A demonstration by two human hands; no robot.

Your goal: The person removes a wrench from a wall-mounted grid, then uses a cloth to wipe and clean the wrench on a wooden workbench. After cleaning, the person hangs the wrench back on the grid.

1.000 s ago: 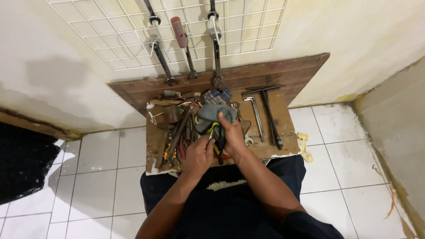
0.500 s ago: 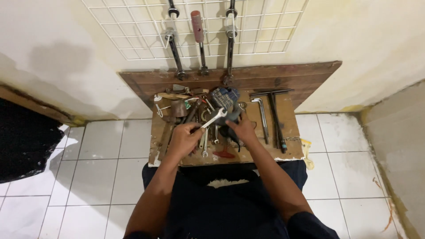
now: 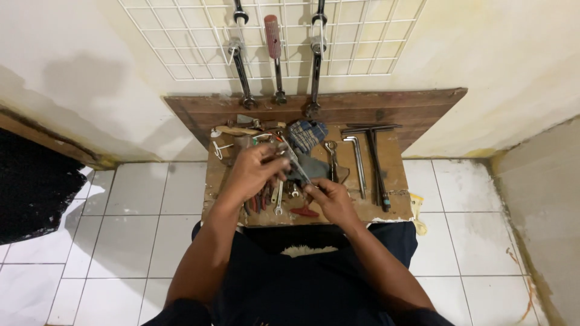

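Wooden board (image 3: 417,108) on the tiled floor carries a heap of tools. Left hand (image 3: 251,172) and right hand (image 3: 329,199) together pinch 1 wrench (image 3: 296,164) above the board's middle, fingers closed on it. 3 tools hang on the wire grid (image 3: 181,45) above the board; many lie unsorted.

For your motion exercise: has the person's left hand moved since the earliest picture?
Yes. The left hand has risen from the near edge of the wooden board towards the wall, holding a metal spanner.
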